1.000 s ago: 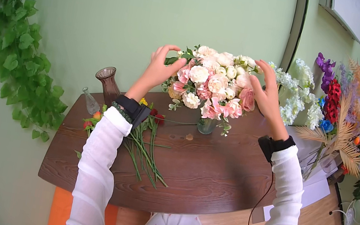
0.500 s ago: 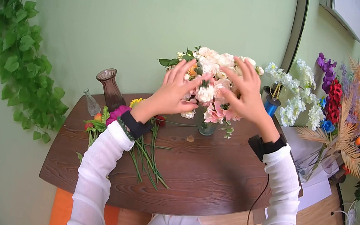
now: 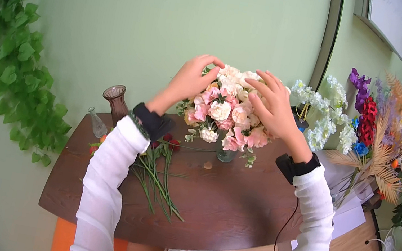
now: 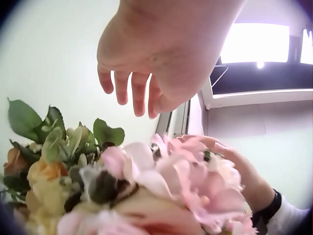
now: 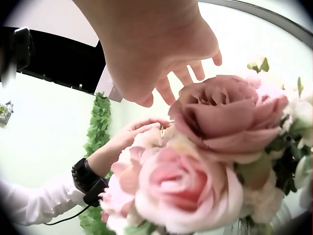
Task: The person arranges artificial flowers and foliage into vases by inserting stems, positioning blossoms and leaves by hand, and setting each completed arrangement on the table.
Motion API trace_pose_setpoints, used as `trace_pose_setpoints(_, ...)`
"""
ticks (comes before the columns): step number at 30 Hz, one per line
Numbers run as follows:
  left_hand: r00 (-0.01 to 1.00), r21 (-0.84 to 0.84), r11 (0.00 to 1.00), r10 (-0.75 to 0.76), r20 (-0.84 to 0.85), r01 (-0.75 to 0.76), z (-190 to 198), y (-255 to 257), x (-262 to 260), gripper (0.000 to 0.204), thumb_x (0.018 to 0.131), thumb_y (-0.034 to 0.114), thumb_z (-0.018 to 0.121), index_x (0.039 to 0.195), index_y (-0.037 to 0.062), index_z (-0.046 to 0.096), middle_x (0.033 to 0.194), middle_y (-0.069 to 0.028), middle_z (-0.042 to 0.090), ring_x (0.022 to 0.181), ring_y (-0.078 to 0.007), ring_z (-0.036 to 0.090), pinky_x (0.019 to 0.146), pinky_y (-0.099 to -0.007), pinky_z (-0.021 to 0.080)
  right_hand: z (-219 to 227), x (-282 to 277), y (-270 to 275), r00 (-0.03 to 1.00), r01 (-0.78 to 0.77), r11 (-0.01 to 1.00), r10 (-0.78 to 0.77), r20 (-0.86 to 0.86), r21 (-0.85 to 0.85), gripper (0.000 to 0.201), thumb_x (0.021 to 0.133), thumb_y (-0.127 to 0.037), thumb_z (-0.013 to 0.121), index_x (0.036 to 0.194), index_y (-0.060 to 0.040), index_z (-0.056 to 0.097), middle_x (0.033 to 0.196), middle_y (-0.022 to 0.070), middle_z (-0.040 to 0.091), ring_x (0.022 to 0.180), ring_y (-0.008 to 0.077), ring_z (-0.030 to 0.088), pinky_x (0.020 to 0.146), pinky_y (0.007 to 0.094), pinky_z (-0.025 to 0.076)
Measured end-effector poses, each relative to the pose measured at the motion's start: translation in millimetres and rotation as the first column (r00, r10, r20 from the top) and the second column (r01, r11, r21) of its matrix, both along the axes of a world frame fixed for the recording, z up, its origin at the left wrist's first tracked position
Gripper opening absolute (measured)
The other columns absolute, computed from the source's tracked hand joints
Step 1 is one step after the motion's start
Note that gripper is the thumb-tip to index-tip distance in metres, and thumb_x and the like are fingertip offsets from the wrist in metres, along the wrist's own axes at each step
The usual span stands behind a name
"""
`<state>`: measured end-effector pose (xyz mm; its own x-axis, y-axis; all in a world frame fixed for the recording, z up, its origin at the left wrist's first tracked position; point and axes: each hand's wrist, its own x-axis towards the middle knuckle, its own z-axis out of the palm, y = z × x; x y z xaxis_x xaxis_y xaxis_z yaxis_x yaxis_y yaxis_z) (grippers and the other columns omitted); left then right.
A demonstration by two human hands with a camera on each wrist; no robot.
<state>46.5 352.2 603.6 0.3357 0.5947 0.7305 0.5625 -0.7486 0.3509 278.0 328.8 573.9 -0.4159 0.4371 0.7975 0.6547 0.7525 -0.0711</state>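
A full bouquet of pink and white flowers stands in a clear glass vase toward the back of the table. My left hand is at the bouquet's upper left, fingers loosely bent over its top edge. In the left wrist view that hand hangs above the blooms with nothing in its fingers. On the other side, my right hand overlaps the right part of the bouquet, fingers spread. The right wrist view has its fingers extended just behind a dusky pink rose, holding nothing.
Loose green stems lie on the dark wooden table, left of centre. A purple-brown glass vase and a small clear bottle stand at the back left. Mixed tall flowers stand at the right; ivy hangs on the left wall.
From either side, both hands came in over the front of the bouquet. The left hand has since moved back to its upper left, while the right stays over its right part.
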Motion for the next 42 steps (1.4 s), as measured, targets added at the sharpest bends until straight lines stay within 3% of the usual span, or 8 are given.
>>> trace_pose_setpoints(4, 0.980, 0.154, 0.987, -0.015, -0.201, 0.047, 19.1, 40.2, 10.3, 0.015, 0.080, 0.015, 0.055, 0.088, 0.0042, 0.062, 0.088, -0.0119, 0.062, 0.086, -0.0275, 0.058, 0.076, -0.0365, 0.045, 10.3, -3.0, 26.1, 0.990, 0.097, 0.995, -0.098, 0.101, 0.017, 0.040, 0.083, -0.040, 0.050, 0.117, -0.0178, 0.055, 0.130, 0.0129, 0.042, 0.125, 0.0326, 0.030, 0.102, 0.0492, 0.018)
trace_pose_setpoints(9, 0.925, 0.002, 0.998, -0.061, -0.376, 0.066, 21.8, 63.1, 26.0, 0.018, 0.074, 0.019, 0.062, 0.088, 0.0082, 0.066, 0.087, -0.0115, 0.063, 0.085, -0.0273, 0.059, 0.078, -0.0367, 0.045, 15.4, -1.5, 23.2, 0.951, 0.206, 0.957, -0.146, 0.273, -0.206, 0.052, 0.081, -0.050, 0.048, 0.118, -0.0144, 0.055, 0.129, 0.0131, 0.045, 0.127, 0.0349, 0.027, 0.104, 0.0462, 0.015)
trace_pose_setpoints(14, 0.820, -0.080, 0.985, 0.079, -0.567, -0.151, 20.8, 63.9, 33.4, 0.017, 0.072, 0.017, 0.066, 0.085, 0.0059, 0.065, 0.084, -0.0106, 0.062, 0.079, -0.0264, 0.060, 0.071, -0.0352, 0.047, 13.0, 3.1, 26.1, 0.956, 0.176, 0.968, -0.125, 0.266, -0.180, 0.050, 0.082, -0.049, 0.048, 0.117, -0.0132, 0.056, 0.128, 0.0123, 0.046, 0.125, 0.0344, 0.029, 0.104, 0.0460, 0.015)
trace_pose_setpoints(24, 0.941, -0.066, 0.996, 0.027, -0.338, -0.053, 7.1, 59.5, 28.8, 0.011, 0.077, 0.011, 0.061, 0.083, 0.0021, 0.059, 0.078, -0.0115, 0.062, 0.074, -0.0259, 0.060, 0.066, -0.0336, 0.046, 4.3, 3.6, 32.9, 0.971, 0.144, 0.977, -0.110, 0.213, -0.156, 0.048, 0.082, -0.050, 0.047, 0.113, -0.0153, 0.058, 0.125, 0.0113, 0.048, 0.124, 0.0358, 0.030, 0.103, 0.0506, 0.013)
trace_pose_setpoints(32, 0.960, -0.135, 0.981, -0.165, -0.226, 0.136, 7.3, 67.4, 17.7, 0.013, 0.080, 0.012, 0.059, 0.085, -0.0001, 0.058, 0.085, -0.0087, 0.063, 0.084, -0.0204, 0.060, 0.076, -0.0317, 0.045, 2.7, 3.9, 30.7, 0.974, 0.130, 0.981, -0.099, 0.205, -0.144, 0.048, 0.082, -0.050, 0.048, 0.114, -0.0164, 0.058, 0.125, 0.0111, 0.049, 0.124, 0.0363, 0.030, 0.103, 0.0506, 0.012)
trace_pose_setpoints(35, 0.985, -0.122, 0.986, -0.130, -0.114, 0.116, 11.4, 61.5, 24.8, 0.016, 0.081, 0.014, 0.058, 0.090, 0.0006, 0.059, 0.089, -0.0081, 0.063, 0.085, -0.0211, 0.059, 0.077, -0.0328, 0.046, 1.4, 3.8, 31.0, 0.978, 0.118, 0.984, -0.092, 0.187, -0.130, 0.047, 0.082, -0.050, 0.048, 0.114, -0.0170, 0.058, 0.124, 0.0113, 0.049, 0.123, 0.0368, 0.031, 0.103, 0.0505, 0.013)
trace_pose_setpoints(39, 0.981, -0.026, 0.989, -0.150, -0.124, 0.148, 18.6, 79.2, 25.8, 0.018, 0.080, 0.015, 0.058, 0.092, 0.0014, 0.061, 0.088, -0.0080, 0.064, 0.085, -0.0206, 0.060, 0.077, -0.0334, 0.046, -1.4, 2.5, 31.9, 0.982, 0.109, 0.990, -0.093, 0.164, -0.094, 0.047, 0.082, -0.050, 0.048, 0.115, -0.0182, 0.057, 0.124, 0.0120, 0.049, 0.122, 0.0375, 0.031, 0.102, 0.0502, 0.013)
trace_pose_setpoints(42, 0.931, -0.117, 0.990, -0.111, -0.348, 0.074, 24.6, 88.9, 30.3, 0.016, 0.078, 0.012, 0.058, 0.089, 0.0022, 0.063, 0.088, -0.0092, 0.064, 0.084, -0.0216, 0.060, 0.076, -0.0330, 0.046, -1.2, 3.0, 31.3, 0.981, 0.105, 0.990, -0.089, 0.170, -0.090, 0.046, 0.081, -0.049, 0.049, 0.114, -0.0186, 0.057, 0.123, 0.0123, 0.050, 0.122, 0.0375, 0.031, 0.102, 0.0500, 0.013)
